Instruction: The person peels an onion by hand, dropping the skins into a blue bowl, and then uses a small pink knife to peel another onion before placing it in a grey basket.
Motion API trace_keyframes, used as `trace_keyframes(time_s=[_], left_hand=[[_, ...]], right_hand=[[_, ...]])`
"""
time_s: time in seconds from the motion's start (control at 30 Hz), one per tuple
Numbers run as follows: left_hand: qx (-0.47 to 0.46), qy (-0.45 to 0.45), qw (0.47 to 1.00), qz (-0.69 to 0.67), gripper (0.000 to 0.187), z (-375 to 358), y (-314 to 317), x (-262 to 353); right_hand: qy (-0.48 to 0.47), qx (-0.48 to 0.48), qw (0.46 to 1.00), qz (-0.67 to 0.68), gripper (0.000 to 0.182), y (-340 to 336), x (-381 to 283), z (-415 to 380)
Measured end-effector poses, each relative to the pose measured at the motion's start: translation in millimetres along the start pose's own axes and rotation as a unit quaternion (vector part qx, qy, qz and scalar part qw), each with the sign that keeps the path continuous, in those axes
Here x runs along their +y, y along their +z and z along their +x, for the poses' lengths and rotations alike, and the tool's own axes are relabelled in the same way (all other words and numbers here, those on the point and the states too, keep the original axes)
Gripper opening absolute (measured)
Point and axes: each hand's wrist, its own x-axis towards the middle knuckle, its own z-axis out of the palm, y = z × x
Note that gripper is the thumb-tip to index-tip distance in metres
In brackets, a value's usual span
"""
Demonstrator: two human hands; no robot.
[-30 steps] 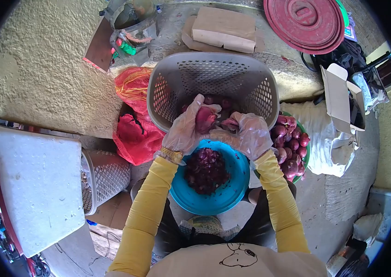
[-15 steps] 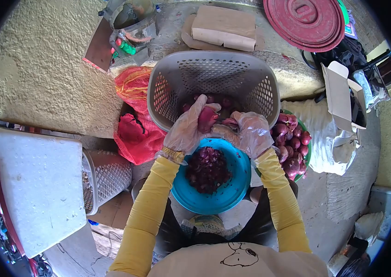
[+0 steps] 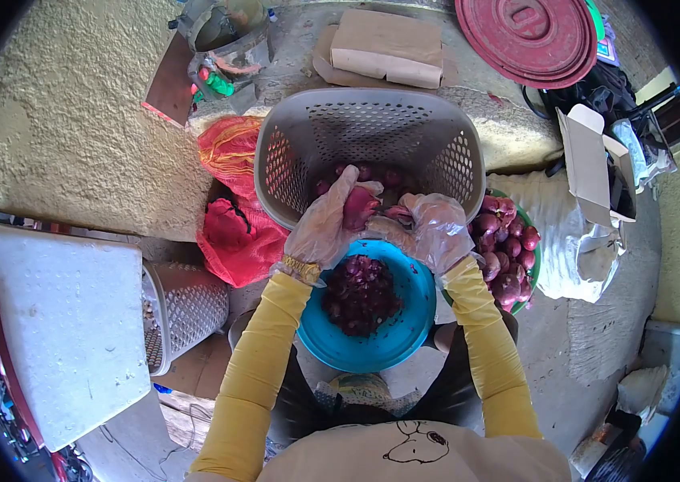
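the gloved left hand (image 3: 320, 225) is gripping a purple-red onion (image 3: 356, 207) above a round blue plastic bowl (image 3: 396, 337) of dark peelings; the gloved right hand (image 3: 436, 229) is pinching its loose skin beside a grey perforated basket (image 3: 372, 128).

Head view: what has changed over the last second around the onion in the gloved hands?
Very little. The left hand still grips the red onion over the blue bowl; the right hand has shifted slightly up and in toward it, still working at the skin. The grey basket, the green bowl of onions and the peels in the blue bowl stayed put.
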Motion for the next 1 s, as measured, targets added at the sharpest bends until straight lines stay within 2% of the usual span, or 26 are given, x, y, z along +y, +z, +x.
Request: trace_keyframes(time_s=[0.23,0.3,0.53,0.63,0.73,0.8,0.83,0.9,0.93,1.0], left_hand=[[0.008,0.038,0.997,0.065,0.060,3.3,-2.5,-2.2],[-0.001,0.004,1.000,0.021,0.061,2.2,-2.8,-1.2],[-0.001,-0.016,1.000,-0.006,0.061,-3.6,5.6,1.0],[0.018,-0.020,0.999,0.028,0.061,-7.3,10.3,4.4],[0.020,-0.002,0.998,0.060,0.061,-3.1,4.1,-0.2],[0.030,0.063,0.987,0.144,0.062,6.9,-9.0,-9.7],[0.030,0.062,0.987,0.144,0.062,12.9,-16.5,-16.5],[0.039,0.120,0.975,0.184,0.064,22.1,-27.2,-27.2],[0.038,0.119,0.975,0.185,0.064,12.6,-13.9,-16.8],[0.022,-0.005,0.999,0.034,0.067,-6.8,9.3,3.3]], right_hand=[[-0.001,0.003,1.000,0.005,0.064,-0.5,2.2,-0.9],[0.018,-0.047,0.999,-0.021,0.060,-4.5,0.3,0.5],[0.019,-0.060,0.998,-0.024,0.055,-5.3,-0.8,1.5],[0.038,-0.045,0.998,-0.004,0.054,-5.0,-1.8,0.2],[0.054,-0.065,0.996,-0.010,0.054,-5.7,-4.2,1.5],[0.066,-0.100,0.993,0.009,0.053,-1.2,0.1,1.6],[0.067,-0.100,0.993,0.009,0.053,0.4,1.8,1.0],[0.066,-0.096,0.990,0.082,0.052,2.7,4.2,0.2],[0.066,-0.096,0.990,0.082,0.052,3.1,4.4,0.4],[0.069,-0.100,0.987,0.103,0.054,3.4,4.9,0.7]])
